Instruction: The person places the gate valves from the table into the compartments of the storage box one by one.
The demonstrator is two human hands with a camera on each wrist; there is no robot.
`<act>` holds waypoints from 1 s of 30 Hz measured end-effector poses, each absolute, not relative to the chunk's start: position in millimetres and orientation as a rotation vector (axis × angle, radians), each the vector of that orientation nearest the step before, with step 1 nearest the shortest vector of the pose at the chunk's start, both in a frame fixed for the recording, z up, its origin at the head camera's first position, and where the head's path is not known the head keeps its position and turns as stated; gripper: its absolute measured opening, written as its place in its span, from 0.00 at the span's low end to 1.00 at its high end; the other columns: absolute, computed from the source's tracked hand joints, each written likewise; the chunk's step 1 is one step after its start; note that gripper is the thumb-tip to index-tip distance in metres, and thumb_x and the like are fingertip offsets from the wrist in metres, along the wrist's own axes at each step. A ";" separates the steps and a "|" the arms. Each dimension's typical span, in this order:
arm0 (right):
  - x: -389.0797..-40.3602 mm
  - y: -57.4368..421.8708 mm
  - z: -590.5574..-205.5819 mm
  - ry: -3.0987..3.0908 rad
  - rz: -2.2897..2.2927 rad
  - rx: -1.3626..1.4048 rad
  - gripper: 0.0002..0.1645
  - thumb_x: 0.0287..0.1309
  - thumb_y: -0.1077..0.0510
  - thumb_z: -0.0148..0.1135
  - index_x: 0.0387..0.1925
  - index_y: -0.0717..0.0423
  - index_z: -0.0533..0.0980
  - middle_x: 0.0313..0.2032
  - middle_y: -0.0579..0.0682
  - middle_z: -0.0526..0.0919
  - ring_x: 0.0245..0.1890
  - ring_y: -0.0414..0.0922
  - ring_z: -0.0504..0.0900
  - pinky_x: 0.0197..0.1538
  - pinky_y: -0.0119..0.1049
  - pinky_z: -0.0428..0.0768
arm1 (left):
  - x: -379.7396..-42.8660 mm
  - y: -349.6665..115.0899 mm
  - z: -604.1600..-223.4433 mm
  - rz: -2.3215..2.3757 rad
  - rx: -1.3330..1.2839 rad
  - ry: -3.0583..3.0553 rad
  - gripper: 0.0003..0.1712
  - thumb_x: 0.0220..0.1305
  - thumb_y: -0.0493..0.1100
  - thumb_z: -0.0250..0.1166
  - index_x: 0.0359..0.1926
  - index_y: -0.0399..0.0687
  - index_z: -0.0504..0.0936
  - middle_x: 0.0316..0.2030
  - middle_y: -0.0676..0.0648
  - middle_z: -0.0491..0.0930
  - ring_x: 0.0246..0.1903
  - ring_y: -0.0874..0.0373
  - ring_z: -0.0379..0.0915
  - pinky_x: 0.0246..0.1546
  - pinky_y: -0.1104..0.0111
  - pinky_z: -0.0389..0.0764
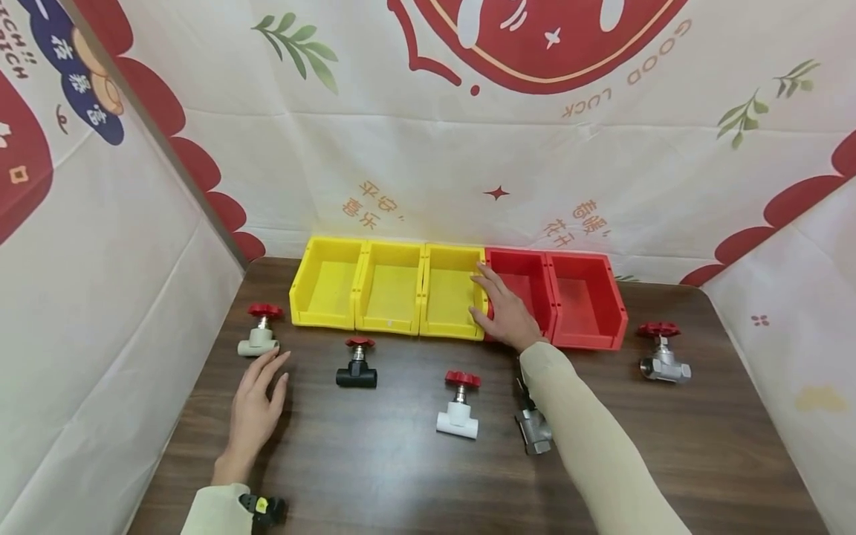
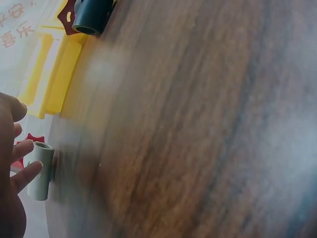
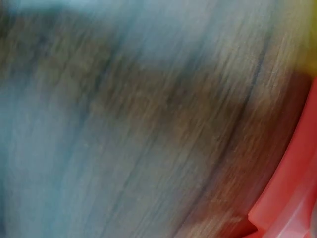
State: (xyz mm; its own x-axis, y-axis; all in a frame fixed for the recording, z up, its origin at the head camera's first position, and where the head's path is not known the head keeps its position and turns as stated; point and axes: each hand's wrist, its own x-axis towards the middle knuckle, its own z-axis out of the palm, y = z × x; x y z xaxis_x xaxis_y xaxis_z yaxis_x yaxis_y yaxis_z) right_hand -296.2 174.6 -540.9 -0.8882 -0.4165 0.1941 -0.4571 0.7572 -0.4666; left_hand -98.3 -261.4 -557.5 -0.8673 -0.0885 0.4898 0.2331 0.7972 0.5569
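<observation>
My left hand (image 1: 257, 401) hovers over the table at the left, fingers extended and slightly spread. Its fingertips are right by a pale grey-green pipe valve (image 1: 259, 340) with a red handwheel; the left wrist view shows that valve (image 2: 40, 171) beside the fingers. My right hand (image 1: 508, 312) reaches over the border between the right-hand yellow bin (image 1: 451, 328) and the nearer red bin (image 1: 518, 264). Its fingers are spread and loosely bent, with nothing seen between them. The right wrist view is blurred and catches only a red bin edge (image 3: 285, 198) and wood.
Two more yellow bins (image 1: 388, 325) stand left in the row, another red bin (image 1: 588, 340) right. A black valve (image 1: 357, 375), a white valve (image 1: 458, 420) and a metal valve (image 1: 664, 368) lie in front. Beneath the right sleeve is a metal fitting (image 1: 535, 431), partly hidden. Printed cloth (image 1: 435, 163) hangs behind.
</observation>
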 end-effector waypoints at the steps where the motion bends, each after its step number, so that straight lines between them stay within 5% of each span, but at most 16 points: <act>1: -295.5 173.5 -539.7 -2.881 0.802 0.683 0.47 0.47 0.47 0.70 0.69 0.41 0.60 0.73 0.30 0.43 0.62 0.48 0.66 0.52 0.55 0.75 | -99.4 -261.1 -556.8 -0.873 -0.104 -2.474 0.24 0.58 0.29 0.64 0.57 0.42 0.78 0.58 0.39 0.72 0.57 0.42 0.67 0.51 0.49 0.70; 8: -290.5 161.6 -539.3 -2.907 0.893 0.510 0.49 0.45 0.50 0.67 0.70 0.33 0.59 0.71 0.25 0.43 0.55 0.50 0.72 0.49 0.55 0.77 | -101.5 -261.0 -553.6 -0.971 -0.024 -2.365 0.23 0.58 0.27 0.64 0.55 0.40 0.79 0.57 0.39 0.73 0.57 0.42 0.68 0.56 0.61 0.68; 12: -286.9 162.5 -541.3 -2.903 0.878 0.448 0.50 0.43 0.50 0.66 0.70 0.29 0.58 0.71 0.24 0.44 0.51 0.49 0.73 0.47 0.53 0.78 | -99.8 -259.0 -553.5 -0.965 -0.005 -2.378 0.22 0.59 0.28 0.64 0.56 0.40 0.79 0.57 0.39 0.73 0.57 0.42 0.68 0.56 0.61 0.68; 18: -286.0 164.3 -540.8 -2.887 0.855 0.443 0.47 0.47 0.49 0.61 0.71 0.30 0.58 0.71 0.25 0.44 0.33 0.46 0.75 0.39 0.46 0.80 | -97.4 -258.0 -552.8 -0.997 0.053 -2.366 0.22 0.59 0.28 0.64 0.55 0.41 0.80 0.57 0.40 0.73 0.57 0.43 0.68 0.59 0.70 0.64; 24: -285.1 164.2 -539.6 -2.890 0.836 0.412 0.46 0.47 0.50 0.60 0.71 0.29 0.58 0.72 0.27 0.44 0.28 0.47 0.74 0.36 0.45 0.79 | -97.1 -255.2 -556.3 -0.988 0.020 -2.371 0.22 0.59 0.28 0.64 0.56 0.41 0.79 0.57 0.39 0.73 0.57 0.42 0.68 0.53 0.50 0.68; 30: -284.8 163.8 -539.9 -2.904 0.832 0.408 0.48 0.47 0.49 0.62 0.71 0.28 0.56 0.72 0.26 0.43 0.36 0.48 0.76 0.41 0.47 0.80 | -100.1 -259.9 -557.5 -0.906 -0.036 -2.377 0.24 0.57 0.27 0.64 0.56 0.41 0.79 0.55 0.38 0.74 0.54 0.39 0.68 0.49 0.45 0.68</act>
